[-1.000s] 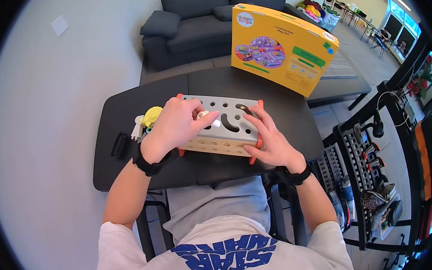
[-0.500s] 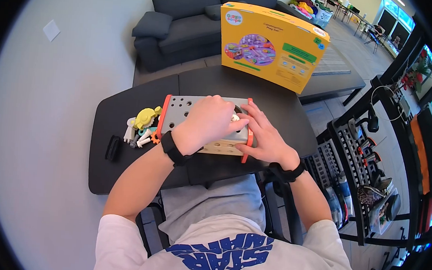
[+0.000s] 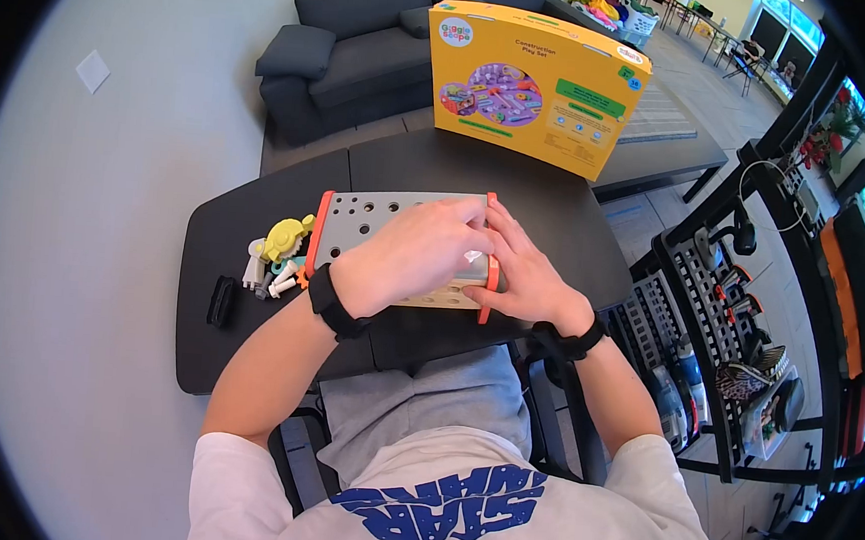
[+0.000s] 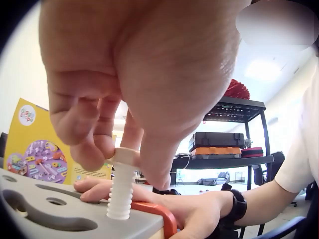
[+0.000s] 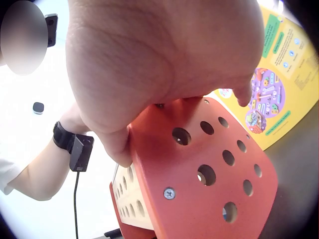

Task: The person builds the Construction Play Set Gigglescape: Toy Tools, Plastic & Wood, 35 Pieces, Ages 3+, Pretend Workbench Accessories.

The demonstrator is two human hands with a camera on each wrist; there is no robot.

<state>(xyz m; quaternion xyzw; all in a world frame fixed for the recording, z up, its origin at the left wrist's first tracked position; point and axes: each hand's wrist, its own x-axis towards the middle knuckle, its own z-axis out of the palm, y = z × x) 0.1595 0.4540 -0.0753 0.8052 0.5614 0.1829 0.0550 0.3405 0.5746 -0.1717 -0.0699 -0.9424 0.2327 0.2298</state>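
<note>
A toy workbench (image 3: 355,227) with a grey holed top, wooden sides and red ends stands on the dark table. My left hand (image 3: 409,248) reaches across its top to the right end. Thumb and fingertips pinch the head of a white toy screw (image 4: 121,186), which stands upright in a hole near the red edge. My right hand (image 3: 530,277) holds that end of the workbench, fingers over the top and thumb against the front side. The red end panel (image 5: 199,164), with its round holes, shows below the right hand in the right wrist view.
Left of the workbench lie a yellow toy saw (image 3: 287,237), more white screws (image 3: 285,282) and other small parts. A black object (image 3: 221,301) is near the table's left edge. Behind stands a yellow box (image 3: 525,91); a black shelf rack (image 3: 717,290) is to the right.
My left hand has moved right along the grey top with the white screw, which now stands in a hole by the right end. The right hand stays on that end.
</note>
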